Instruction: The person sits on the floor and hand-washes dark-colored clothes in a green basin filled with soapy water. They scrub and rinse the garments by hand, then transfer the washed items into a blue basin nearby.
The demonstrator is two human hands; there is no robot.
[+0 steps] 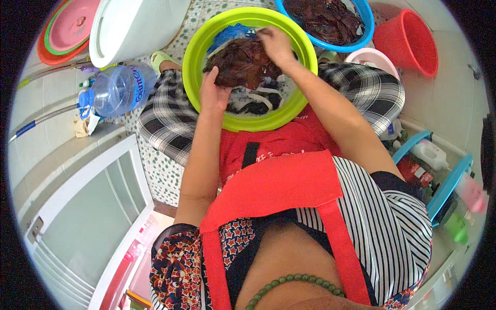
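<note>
While both hands grip dark cloth [243,62], a blue-labelled clear bottle [119,90] lies left.

Basin [195,62] on lap, cloth [243,64] in it; second basin [361,23] behind-right holding more cloth; bucket [413,39] further right; water bottle [116,90] left; stacked bowls [62,31] far left.

Both forearms stretched forward from the lower edge. Left hand [213,92] cupped, fingers curled down in a grip. Right hand [276,45] bent at wrist, fingers pinched shut.
</note>
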